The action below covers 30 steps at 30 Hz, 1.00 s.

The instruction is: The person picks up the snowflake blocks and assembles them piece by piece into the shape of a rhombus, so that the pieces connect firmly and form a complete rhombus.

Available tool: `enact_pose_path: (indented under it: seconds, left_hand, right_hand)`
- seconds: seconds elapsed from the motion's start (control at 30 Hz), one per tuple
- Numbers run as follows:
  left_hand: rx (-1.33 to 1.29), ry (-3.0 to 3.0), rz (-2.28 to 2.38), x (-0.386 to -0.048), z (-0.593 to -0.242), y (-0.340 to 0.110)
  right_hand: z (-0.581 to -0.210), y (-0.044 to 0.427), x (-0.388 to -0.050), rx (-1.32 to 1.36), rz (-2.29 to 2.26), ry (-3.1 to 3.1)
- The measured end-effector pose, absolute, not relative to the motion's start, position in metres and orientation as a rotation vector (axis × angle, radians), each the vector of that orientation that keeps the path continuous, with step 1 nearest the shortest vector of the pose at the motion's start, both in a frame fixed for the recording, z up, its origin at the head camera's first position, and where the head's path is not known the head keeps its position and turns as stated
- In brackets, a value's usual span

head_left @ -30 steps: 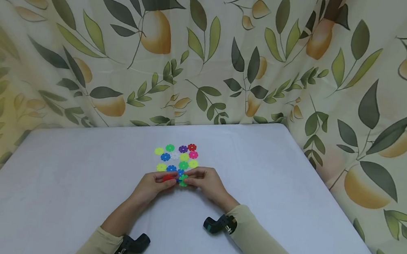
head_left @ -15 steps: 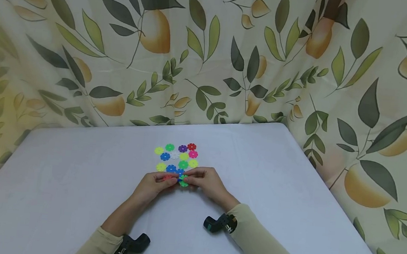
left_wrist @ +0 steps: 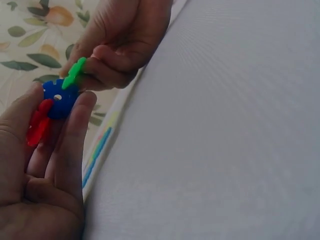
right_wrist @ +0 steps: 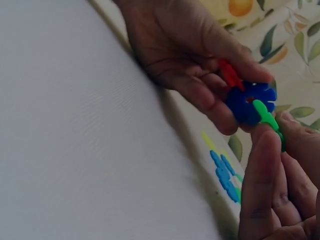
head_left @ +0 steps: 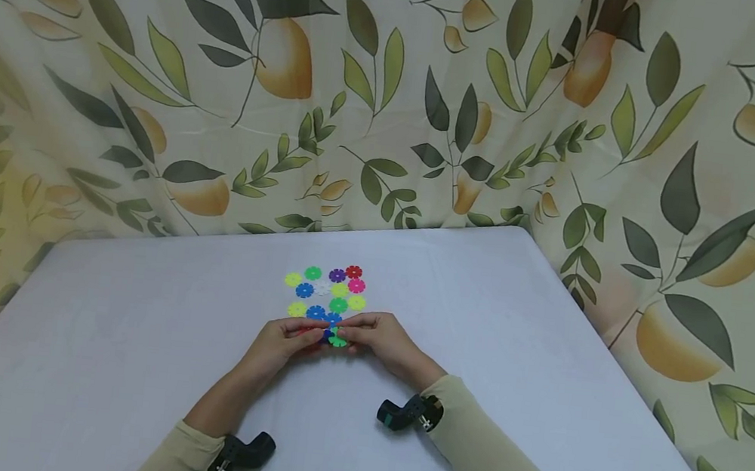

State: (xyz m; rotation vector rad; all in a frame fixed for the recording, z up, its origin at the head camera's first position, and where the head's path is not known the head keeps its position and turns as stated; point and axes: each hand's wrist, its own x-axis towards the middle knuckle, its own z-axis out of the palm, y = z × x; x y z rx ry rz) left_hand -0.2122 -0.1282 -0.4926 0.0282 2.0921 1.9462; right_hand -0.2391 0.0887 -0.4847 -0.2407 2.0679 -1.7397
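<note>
Discs [right_wrist: 241, 107] between both hands [head_left: 278, 343] [head_left: 384, 338]

No text, label, brand, number or sign can be read anywhere: not on the colored discs [left_wrist: 63, 106], the printed curtain [head_left: 394, 135], the white bench [head_left: 136, 333], the sleeves [head_left: 488, 436] or the black wrist cameras [head_left: 394, 417].

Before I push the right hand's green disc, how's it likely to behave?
The green disc is probably stiff, looking unbent in the right hand. Its thin profile suggests little weight. Its notched rim may catch rather than slip.
</note>
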Motion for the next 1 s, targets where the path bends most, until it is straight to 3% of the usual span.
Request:
enact_pose_path:
  seconds: [0.3, 0.67, 1.0]
  left_hand:
    - [0.003, 2.010, 2.022, -0.214, -0.492, -0.129]
    - [-0.150, 1.969, 2.068, -0.217, -0.488, -0.122]
    - [-0.153, 2.013, 2.034, -0.215, -0.488, -0.121]
  right_hand:
    - [-0.483, 0.094, -0.245, -0.202, -1.759, 1.935]
    - [-0.474, 0.109, -0.263, -0.054, -1.660, 2.396]
    - [-0.476, 0.096, -0.284, -0.202, -1.391, 2.706]
